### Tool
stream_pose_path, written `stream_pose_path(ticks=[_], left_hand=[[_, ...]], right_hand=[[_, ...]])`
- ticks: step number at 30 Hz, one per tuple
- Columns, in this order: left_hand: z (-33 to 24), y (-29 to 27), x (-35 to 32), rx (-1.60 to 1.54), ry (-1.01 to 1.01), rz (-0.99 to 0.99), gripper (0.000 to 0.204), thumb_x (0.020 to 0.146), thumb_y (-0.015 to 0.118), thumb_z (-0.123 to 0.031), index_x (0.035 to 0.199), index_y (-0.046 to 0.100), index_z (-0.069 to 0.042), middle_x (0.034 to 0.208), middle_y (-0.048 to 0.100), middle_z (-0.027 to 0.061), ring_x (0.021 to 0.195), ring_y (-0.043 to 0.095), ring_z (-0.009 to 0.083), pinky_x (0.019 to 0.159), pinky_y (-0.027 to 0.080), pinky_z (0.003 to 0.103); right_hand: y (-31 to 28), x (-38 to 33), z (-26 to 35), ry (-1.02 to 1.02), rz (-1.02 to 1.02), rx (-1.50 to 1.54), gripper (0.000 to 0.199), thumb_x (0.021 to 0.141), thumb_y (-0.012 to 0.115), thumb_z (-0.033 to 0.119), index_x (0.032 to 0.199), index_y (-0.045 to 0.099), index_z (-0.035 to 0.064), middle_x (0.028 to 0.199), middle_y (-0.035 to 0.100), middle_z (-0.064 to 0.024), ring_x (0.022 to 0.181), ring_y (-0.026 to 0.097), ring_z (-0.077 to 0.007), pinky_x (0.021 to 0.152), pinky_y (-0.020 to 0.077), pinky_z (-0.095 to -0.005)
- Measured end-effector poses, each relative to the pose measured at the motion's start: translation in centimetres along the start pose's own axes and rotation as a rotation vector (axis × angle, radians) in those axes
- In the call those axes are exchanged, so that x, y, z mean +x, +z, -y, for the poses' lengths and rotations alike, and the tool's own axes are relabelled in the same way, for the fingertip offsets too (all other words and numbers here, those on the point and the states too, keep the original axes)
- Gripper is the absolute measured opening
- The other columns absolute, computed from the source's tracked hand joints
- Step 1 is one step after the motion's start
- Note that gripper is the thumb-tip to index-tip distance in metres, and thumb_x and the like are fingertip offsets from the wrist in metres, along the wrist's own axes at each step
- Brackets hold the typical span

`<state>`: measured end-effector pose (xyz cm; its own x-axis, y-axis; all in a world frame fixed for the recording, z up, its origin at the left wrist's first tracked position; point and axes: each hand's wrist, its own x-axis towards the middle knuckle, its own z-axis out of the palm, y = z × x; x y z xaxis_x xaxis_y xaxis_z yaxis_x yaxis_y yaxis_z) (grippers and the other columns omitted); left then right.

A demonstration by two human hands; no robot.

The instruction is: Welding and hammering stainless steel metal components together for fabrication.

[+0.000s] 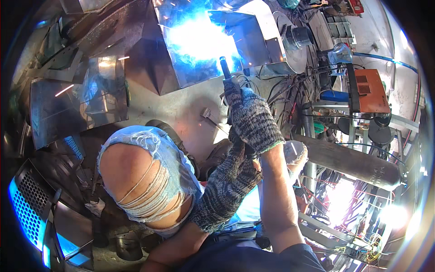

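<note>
Both our gloved hands clasp the welding torch: our right hand wraps its handle, our left hand braces underneath. Its tip meets the metal sheet on the floor, beside a bright blue arc.

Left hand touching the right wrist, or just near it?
Touching. The head view shows the gloved left hand pressed against the right hand below its glove cuff, no gap, while the right grips the welding torch.

A dark welding torch points up at the glaring, apparently folded steel sheet.
</note>
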<state>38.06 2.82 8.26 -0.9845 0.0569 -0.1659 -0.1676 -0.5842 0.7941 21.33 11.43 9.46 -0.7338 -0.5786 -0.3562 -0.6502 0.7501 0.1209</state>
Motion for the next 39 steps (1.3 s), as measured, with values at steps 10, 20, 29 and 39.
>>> stream_pose_path(ticks=[10, 20, 29, 39], left_hand=[[7.4, 1.1, -0.8, -0.102, -0.094, -0.232, 0.049, 0.097, 0.064, -0.002, 0.143, 0.051, 0.002, 0.140, 0.059, 0.0183, 0.126, 0.061, 0.0290, 0.107, 0.051, 0.035], [6.2, 0.9, -1.0, 0.552, 0.498, -0.261, 0.042, 0.103, 0.049, -0.001, 0.144, 0.052, 0.002, 0.141, 0.059, 0.0189, 0.130, 0.058, 0.0266, 0.114, 0.045, 0.036], [3.5, -0.1, -1.0, 0.154, 0.111, -0.155, 0.045, 0.112, 0.046, -0.024, 0.148, 0.047, 0.002, 0.141, 0.059, 0.0149, 0.126, 0.058, 0.0189, 0.108, 0.046, 0.032], [3.9, 0.9, -0.8, -0.016, 0.105, -0.127, 0.047, 0.112, 0.046, -0.027, 0.149, 0.045, 0.001, 0.142, 0.059, 0.0137, 0.125, 0.058, 0.0179, 0.107, 0.046, 0.032]], right_hand=[[0.1, -0.9, 1.0, -0.069, -0.042, -0.008, 0.041, 0.086, 0.060, 0.010, 0.123, 0.058, -0.0067, 0.101, 0.060, -0.0276, 0.086, 0.067, -0.0413, 0.071, 0.0548, -0.0494], [1.0, -3.0, -0.3, -0.053, -0.002, -0.106, 0.051, 0.091, 0.055, 0.012, 0.139, 0.051, -0.0041, 0.098, 0.061, -0.0250, 0.089, 0.064, -0.0375, 0.075, 0.0505, -0.0480], [2.0, -2.0, 0.4, -0.183, -0.086, -0.172, 0.042, 0.092, 0.057, 0.009, 0.130, 0.053, -0.0087, 0.096, 0.061, -0.0234, 0.086, 0.066, -0.0355, 0.071, 0.0540, -0.0447], [-0.1, -1.7, 0.5, 0.002, -0.002, 0.005, 0.045, 0.094, 0.055, 0.013, 0.137, 0.052, -0.0036, 0.099, 0.061, -0.0269, 0.089, 0.065, -0.0398, 0.072, 0.0527, -0.0487]])
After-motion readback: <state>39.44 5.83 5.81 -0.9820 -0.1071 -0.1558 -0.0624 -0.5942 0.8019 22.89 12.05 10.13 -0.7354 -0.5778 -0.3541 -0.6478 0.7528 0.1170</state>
